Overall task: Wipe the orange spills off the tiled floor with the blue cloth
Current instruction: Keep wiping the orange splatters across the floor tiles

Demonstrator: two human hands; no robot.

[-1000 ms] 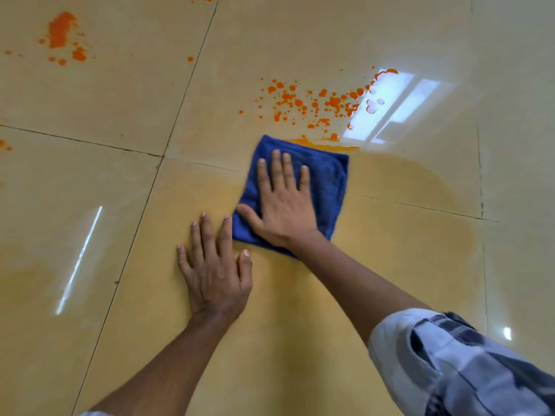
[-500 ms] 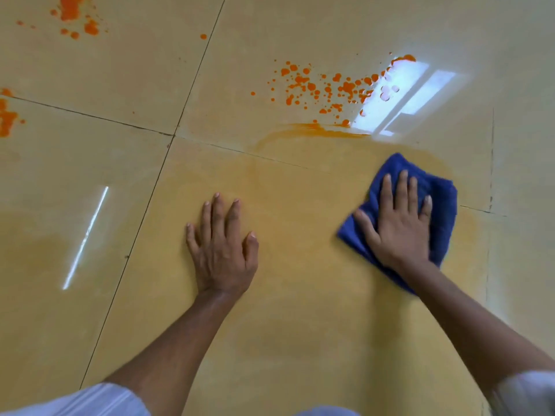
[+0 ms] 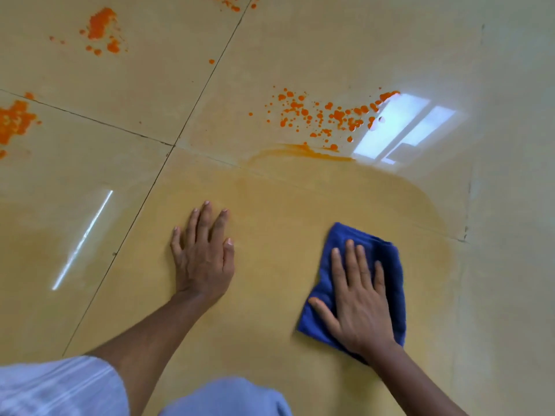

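My right hand [image 3: 359, 298] lies flat on the folded blue cloth [image 3: 390, 265], pressing it onto the beige tiled floor [image 3: 270, 325] at lower right. My left hand [image 3: 204, 256] rests palm down on the bare tile, fingers spread, to the left of the cloth. A band of orange droplets [image 3: 324, 115] lies beyond both hands, ending in an orange smear line [image 3: 303, 151]. More orange spills sit at the far left [image 3: 15, 121] and upper left [image 3: 102, 28]. A pale yellow wiped film [image 3: 330, 199] covers the tile around my hands.
Dark grout lines [image 3: 174, 145] cross left of centre. A bright window reflection [image 3: 402, 127] lies beside the droplets. Pale blue clothing [image 3: 225, 397] fills the bottom edge.
My right hand slid the cloth from near the droplets to the right, then back toward me. The left hand stayed planted on the tile.
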